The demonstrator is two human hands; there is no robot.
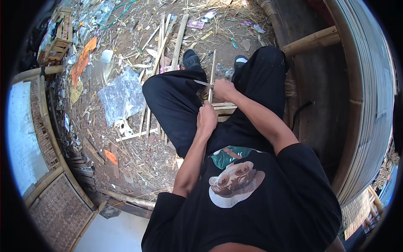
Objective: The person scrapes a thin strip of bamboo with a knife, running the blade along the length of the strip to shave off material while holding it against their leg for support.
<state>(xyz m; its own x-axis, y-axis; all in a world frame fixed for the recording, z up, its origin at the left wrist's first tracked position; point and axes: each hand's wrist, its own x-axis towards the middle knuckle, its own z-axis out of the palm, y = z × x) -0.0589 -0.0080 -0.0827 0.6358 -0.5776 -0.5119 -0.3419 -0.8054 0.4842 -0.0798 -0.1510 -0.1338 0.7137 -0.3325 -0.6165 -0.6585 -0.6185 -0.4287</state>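
Observation:
Between my knees, my left hand (207, 116) is closed around the lower part of a thin, pale strip of bamboo or wood (213, 67), which points away from me. My right hand (223, 89) grips a knife just beyond it; the handle is hidden in my fist. The knife's blade (202, 83) sticks out to the left and crosses the strip. More pale slats (224, 108) lie beneath my hands, between my thighs.
Long slats (179, 40) and a clear plastic sheet (122, 95) lie on the littered dirt ground. A wooden crate (61, 35) stands far left, above a woven bamboo panel (58, 210). To my right runs a bamboo frame (356, 96).

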